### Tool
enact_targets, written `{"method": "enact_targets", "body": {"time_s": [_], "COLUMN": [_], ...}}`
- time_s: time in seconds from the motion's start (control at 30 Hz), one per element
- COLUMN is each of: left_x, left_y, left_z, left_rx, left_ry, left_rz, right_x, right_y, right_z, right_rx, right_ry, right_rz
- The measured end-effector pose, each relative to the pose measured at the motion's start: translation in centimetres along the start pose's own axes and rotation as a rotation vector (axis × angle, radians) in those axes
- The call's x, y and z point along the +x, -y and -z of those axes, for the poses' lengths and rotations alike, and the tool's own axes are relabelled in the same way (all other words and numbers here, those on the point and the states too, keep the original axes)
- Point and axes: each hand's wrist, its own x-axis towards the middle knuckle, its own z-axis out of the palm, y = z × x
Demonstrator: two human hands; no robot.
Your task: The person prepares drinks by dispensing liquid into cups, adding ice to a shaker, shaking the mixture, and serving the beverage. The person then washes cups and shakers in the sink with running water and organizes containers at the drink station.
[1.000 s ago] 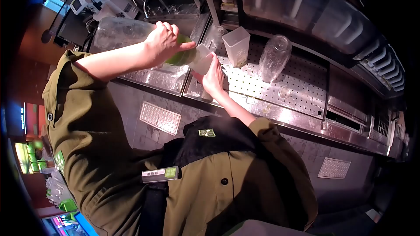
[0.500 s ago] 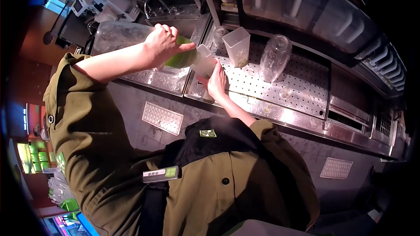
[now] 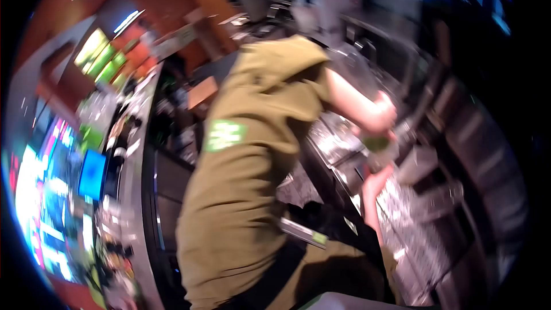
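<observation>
Motion blurs the view. My left hand (image 3: 383, 113) is closed around the lower end of a large clear jug (image 3: 354, 64), tilted mouth-down with green liquid (image 3: 377, 142) gathered near its mouth. Just below, my right hand (image 3: 376, 182) grips a translucent plastic cup (image 3: 380, 162) held against the jug's mouth. Its fingers are smeared and partly hidden. Beside the right hand stands a frosted square container (image 3: 419, 163), and beyond it a clear ribbed pitcher (image 3: 439, 201), both on the metal counter.
A perforated steel drain counter (image 3: 416, 252) runs along my right side. At the back are a sink area and a pale machine (image 3: 327, 0). To my left lies another counter (image 3: 143, 235) with bottles and a lit blue screen (image 3: 93, 175).
My head has turned left, so hands and counter now appear further right and the left-hand counter has come into view. Both hands keep the jug and cup together.
</observation>
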Motion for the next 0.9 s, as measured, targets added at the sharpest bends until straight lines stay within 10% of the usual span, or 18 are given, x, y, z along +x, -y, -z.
{"method": "enact_targets", "body": {"time_s": [0.9], "left_x": [1.1], "left_y": [1.9], "left_z": [-0.2], "left_rx": [-0.072], "left_ry": [0.098], "left_rz": [0.054], "right_x": [0.8], "right_y": [-1.1], "right_z": [0.0], "right_rx": [-0.393], "right_ry": [-0.055], "right_rz": [0.238]}}
